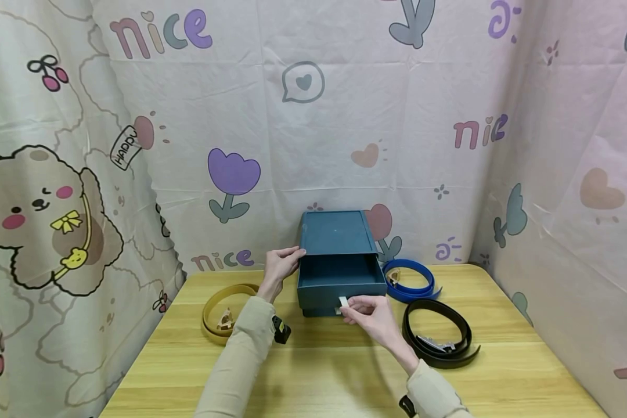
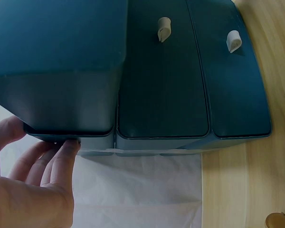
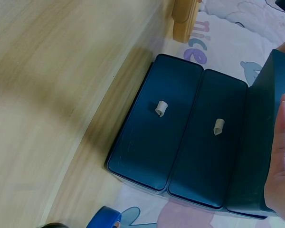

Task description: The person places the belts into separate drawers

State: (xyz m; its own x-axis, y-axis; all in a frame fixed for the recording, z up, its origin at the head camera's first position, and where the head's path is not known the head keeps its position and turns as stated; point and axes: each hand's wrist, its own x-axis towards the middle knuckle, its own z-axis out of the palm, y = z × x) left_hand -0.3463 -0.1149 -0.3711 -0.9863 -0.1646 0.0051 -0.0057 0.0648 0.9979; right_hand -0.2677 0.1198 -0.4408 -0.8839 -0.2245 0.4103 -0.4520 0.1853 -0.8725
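A dark teal drawer cabinet (image 1: 335,231) stands on the table, its top drawer (image 1: 319,297) pulled out and showing a dark interior. At the cabinet's upper left front corner, my left hand (image 1: 278,271) grips the edge, fingers against its side in the left wrist view. My right hand (image 1: 373,318) pinches the white pull tab (image 1: 343,301) on the top drawer's front between thumb and fingers. In the right wrist view, two lower drawers (image 3: 142,137) stay closed, each with a small pale loop tab (image 3: 161,108); the top drawer's tab is hidden there.
Left of the cabinet lies a coiled tan belt (image 1: 206,318) with a gold buckle. On the right are a coiled blue belt (image 1: 431,278) and, nearer, a coiled black belt (image 1: 444,363) with a silver buckle. A printed cloth (image 1: 313,145) hangs behind the wooden table (image 1: 319,371).
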